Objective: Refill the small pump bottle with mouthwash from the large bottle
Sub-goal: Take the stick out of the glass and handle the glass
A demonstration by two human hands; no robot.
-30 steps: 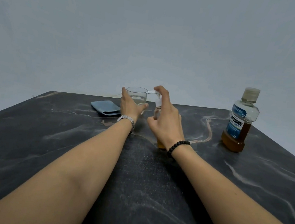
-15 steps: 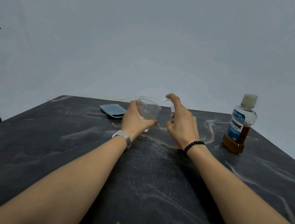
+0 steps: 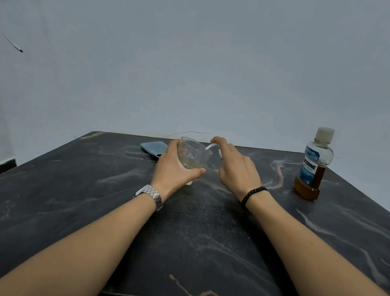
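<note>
My left hand [image 3: 174, 170] grips a clear glass cup [image 3: 194, 154], tilted toward the right, with a little pale liquid in its bottom. My right hand [image 3: 236, 170] is wrapped around the small pump bottle, index finger on top of the white pump head; the white nozzle [image 3: 211, 147] pokes over the cup's rim. The bottle's body is hidden behind my hand. The large mouthwash bottle [image 3: 314, 167], capped, blue label, amber liquid low inside, stands upright at the table's far right, well apart from both hands.
A folded blue cloth [image 3: 153, 148] lies just behind my left hand near the far edge of the dark marbled table [image 3: 203, 235]. A plain grey wall rises beyond it.
The cup has tipped from upright toward the pump nozzle, and both hands have shifted slightly right in view as the camera tilted up. The large bottle has stayed put.
</note>
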